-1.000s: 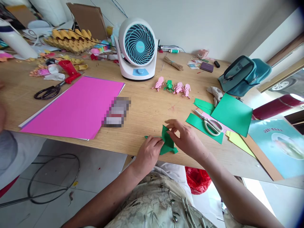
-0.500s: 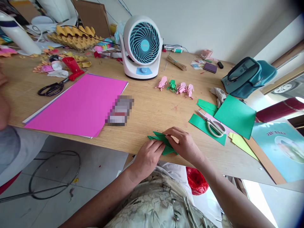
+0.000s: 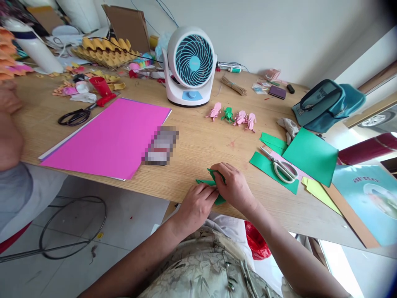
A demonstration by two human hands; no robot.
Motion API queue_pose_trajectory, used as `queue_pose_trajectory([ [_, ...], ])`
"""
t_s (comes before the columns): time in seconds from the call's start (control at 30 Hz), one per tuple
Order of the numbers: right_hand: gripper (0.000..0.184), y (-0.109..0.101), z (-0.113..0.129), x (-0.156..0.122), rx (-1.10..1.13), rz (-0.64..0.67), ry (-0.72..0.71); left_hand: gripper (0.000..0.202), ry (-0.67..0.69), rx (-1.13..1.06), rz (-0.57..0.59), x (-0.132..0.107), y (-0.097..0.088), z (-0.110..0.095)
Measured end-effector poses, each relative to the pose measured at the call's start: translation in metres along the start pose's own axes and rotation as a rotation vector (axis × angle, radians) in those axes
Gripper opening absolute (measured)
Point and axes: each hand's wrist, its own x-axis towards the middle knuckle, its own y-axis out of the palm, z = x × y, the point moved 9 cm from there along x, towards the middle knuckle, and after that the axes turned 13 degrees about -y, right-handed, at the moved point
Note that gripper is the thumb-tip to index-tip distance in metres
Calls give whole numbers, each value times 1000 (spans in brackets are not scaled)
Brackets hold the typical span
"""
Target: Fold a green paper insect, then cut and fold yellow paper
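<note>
A folded piece of green paper (image 3: 210, 179) lies at the near edge of the wooden table (image 3: 198, 140). My left hand (image 3: 198, 202) presses on its near left part, fingers curled onto the paper. My right hand (image 3: 234, 187) covers its right side, fingers pinching a fold at the top. Most of the paper is hidden under both hands. Small pink and green folded paper figures (image 3: 233, 116) stand in a row further back.
A large pink sheet (image 3: 108, 134) lies to the left, black scissors (image 3: 74, 116) beyond it. A white and blue fan (image 3: 190, 66) stands at the back. Green paper pieces (image 3: 310, 155), white-handled scissors (image 3: 281, 167) and a teal bag (image 3: 325, 103) are right. Another person's arm (image 3: 10, 124) shows far left.
The raised green flap has been pressed down flat. My right hand has slid left over the paper. The view has shifted slightly.
</note>
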Motion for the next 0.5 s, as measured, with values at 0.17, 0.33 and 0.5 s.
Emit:
queue_pose_trajectory([
  [0.17,20,7,3,-4,22,45,2,16,1,51,13,-1,1,-1],
  [0.33,28,9,10,-8,-79,66,-84,14,-14,72,37,-1,2,-1],
  [0.5,24,13,10,-8,-60,98,-108,18,10,43,-7,-2,0,0],
])
